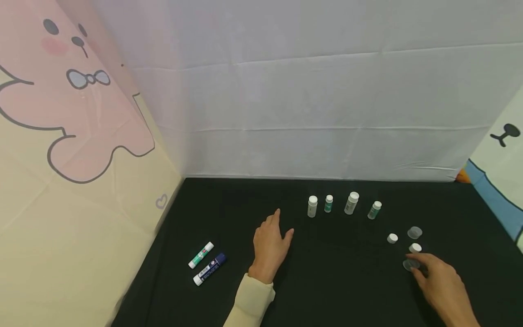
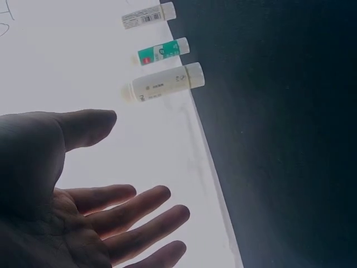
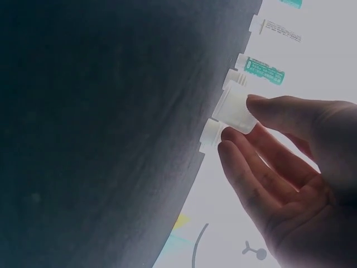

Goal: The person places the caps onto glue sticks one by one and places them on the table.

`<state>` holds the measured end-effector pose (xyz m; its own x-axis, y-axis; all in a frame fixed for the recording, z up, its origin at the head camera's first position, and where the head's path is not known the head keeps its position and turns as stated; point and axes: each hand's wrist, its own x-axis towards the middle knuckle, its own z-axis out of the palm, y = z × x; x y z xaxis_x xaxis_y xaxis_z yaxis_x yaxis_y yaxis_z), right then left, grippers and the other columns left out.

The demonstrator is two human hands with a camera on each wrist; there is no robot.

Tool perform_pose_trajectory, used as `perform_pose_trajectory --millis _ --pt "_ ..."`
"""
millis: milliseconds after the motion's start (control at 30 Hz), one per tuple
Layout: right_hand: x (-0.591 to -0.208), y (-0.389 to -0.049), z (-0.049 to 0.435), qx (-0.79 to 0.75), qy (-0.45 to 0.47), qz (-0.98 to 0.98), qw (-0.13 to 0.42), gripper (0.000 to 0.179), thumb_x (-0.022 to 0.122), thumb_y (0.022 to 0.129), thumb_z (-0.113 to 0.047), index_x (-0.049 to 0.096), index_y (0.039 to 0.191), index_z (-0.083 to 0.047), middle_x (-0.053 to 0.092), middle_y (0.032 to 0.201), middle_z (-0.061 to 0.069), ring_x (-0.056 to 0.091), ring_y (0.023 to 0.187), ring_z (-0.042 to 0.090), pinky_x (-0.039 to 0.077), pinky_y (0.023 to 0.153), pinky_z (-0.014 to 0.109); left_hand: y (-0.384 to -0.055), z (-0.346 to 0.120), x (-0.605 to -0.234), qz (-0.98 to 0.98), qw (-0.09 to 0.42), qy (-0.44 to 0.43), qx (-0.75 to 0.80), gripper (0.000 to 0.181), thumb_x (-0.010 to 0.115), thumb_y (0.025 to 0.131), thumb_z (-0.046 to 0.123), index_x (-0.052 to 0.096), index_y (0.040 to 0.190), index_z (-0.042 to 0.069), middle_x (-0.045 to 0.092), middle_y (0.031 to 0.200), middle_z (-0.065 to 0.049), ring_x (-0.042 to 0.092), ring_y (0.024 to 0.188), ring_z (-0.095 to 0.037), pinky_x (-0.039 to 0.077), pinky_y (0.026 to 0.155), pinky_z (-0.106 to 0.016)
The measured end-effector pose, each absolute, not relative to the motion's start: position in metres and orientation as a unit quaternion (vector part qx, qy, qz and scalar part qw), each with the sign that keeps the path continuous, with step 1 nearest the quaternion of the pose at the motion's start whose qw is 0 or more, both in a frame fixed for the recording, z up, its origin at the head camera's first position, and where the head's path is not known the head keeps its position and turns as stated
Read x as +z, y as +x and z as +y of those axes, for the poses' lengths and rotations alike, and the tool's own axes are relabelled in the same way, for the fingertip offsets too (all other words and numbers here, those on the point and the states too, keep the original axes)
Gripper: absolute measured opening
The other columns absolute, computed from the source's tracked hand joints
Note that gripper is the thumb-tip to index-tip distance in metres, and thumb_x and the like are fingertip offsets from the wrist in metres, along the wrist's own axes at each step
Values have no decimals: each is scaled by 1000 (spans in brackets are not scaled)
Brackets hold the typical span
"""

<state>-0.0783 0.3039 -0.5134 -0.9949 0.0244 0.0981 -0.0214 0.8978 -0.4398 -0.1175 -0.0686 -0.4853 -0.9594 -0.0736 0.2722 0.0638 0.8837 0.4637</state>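
My right hand (image 1: pixel 443 281) has thumb and fingertips at the sides of a small translucent plastic cup (image 3: pixel 237 109), pinching it low over the black table. Just beyond the fingers is a white cap (image 1: pixel 415 248). A second translucent cup (image 1: pixel 414 232) and another white cap (image 1: pixel 392 238) lie close by. My left hand (image 1: pixel 267 247) is held over the table's middle, fingers spread, nothing in them. Nearest to it stands a white glue stick (image 1: pixel 312 207). In the left wrist view, a green glue stick (image 2: pixel 159 52) appears beyond the thumb.
Along the back stand a white tube (image 1: pixel 351 203) and green tubes (image 1: pixel 374 210). At the left lie a green-and-white glue stick (image 1: pixel 200 255) and a navy one (image 1: pixel 209 270). A pale cloth wall (image 1: pixel 327 100) rises behind the black table (image 1: pixel 327 286), with printed cloth at both sides.
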Motion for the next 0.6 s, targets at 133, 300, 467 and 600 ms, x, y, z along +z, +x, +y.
perform_pose_trajectory --millis 133,300,467,600 --pt "-513 -79 306 227 -1 -973 48 35 83 81 4 74 115 3 67 118 37 66 98 59 50 71 68 -122 -66 -484 -960 134 1 -248 65 83 94 28 58 148 0 68 137 -20 69 117 -37 56 98 -55" --pt "-511 -78 305 227 -3 -973 42 36 83 81 5 74 116 4 67 118 37 66 99 59 50 73 69 -126 -62 -481 -959 126 0 -253 65 81 95 29 57 149 1 67 139 -19 68 120 -37 55 100 -55" --pt "-508 -79 302 233 -2 -971 47 36 83 81 5 73 115 5 67 116 37 67 94 54 50 72 67 -132 -58 -482 -958 124 -1 -259 65 81 95 29 57 149 2 67 139 -18 68 120 -37 55 100 -55" --pt "-504 -81 297 231 4 -971 66 34 84 79 7 74 112 5 69 112 35 69 91 51 51 72 66 -135 -54 -483 -956 133 -5 -261 64 83 94 26 59 147 1 68 137 -19 69 118 -37 56 98 -56"
